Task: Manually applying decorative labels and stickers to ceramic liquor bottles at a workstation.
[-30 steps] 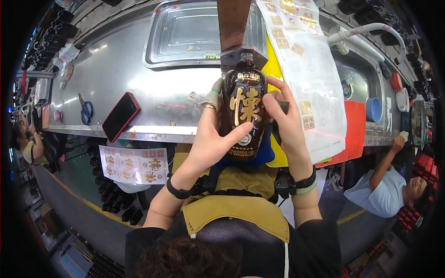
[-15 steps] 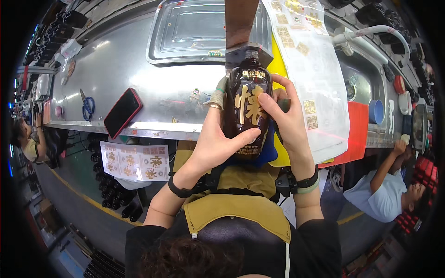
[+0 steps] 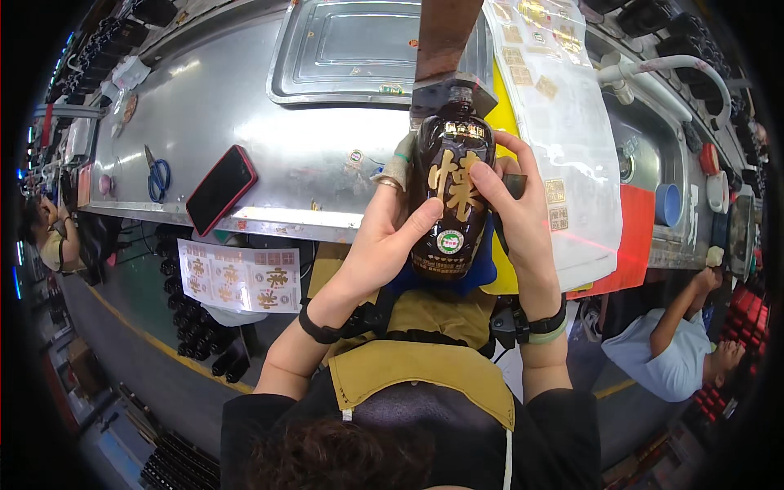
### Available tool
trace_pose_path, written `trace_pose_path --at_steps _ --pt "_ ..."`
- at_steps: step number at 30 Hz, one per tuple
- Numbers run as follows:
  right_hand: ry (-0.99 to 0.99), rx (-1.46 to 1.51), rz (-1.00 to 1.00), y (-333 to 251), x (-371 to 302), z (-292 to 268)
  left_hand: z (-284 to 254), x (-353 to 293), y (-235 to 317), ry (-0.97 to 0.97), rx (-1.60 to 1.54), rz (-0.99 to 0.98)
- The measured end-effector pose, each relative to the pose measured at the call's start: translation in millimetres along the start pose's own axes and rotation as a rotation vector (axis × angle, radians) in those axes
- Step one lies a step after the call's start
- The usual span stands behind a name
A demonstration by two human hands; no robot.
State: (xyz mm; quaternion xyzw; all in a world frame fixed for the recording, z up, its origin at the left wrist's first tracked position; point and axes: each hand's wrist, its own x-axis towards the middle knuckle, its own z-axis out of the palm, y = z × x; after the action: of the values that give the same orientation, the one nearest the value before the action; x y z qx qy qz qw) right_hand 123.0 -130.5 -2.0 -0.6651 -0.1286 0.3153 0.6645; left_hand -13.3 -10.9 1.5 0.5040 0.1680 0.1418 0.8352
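A dark brown glass bottle (image 3: 434, 220) with large gold lettering is held between both my hands, its neck pointing away from me toward a metal stand. My left hand (image 3: 380, 245) grips its left side; the thumb lies on the front, and a finger cot and ring show on the fingers behind. On the right side, my right hand (image 3: 523, 204) is closed round the bottle, its thumb on the gold lettering. A round green-and-white sticker (image 3: 450, 242) shows low on the bottle. Beneath the bottle there is blue cloth (image 3: 486, 261).
To the left on the steel table (image 3: 286, 155) lie a red-edged phone (image 3: 220, 189) and blue-handled scissors (image 3: 158, 180). A sticker sheet (image 3: 238, 278) hangs off the edge. A metal tray (image 3: 359, 49) lies behind. White sheets (image 3: 563, 163), a blue cup (image 3: 667, 204) and another person (image 3: 665, 347) are at right.
My left thumb has slid up along the bottle, and the round sticker beneath it now shows. The whole view has shifted slightly; my right hand keeps its grip.
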Motion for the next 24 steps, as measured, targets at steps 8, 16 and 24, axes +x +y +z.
trace_pose_path --at_steps 8,16,24 --pt "0.012 0.002 0.015 0.0 -1.1 -0.2 -0.4 0.3 -1.8 -0.003 0.028 0.022" --pt "-0.013 0.002 0.021 -1.1 -1.4 -0.9 -1.0 -0.6 -2.9 -0.006 0.038 0.009" --pt "-0.047 0.106 0.087 -6.8 0.0 -8.1 1.4 1.1 -1.1 0.032 0.035 0.016"
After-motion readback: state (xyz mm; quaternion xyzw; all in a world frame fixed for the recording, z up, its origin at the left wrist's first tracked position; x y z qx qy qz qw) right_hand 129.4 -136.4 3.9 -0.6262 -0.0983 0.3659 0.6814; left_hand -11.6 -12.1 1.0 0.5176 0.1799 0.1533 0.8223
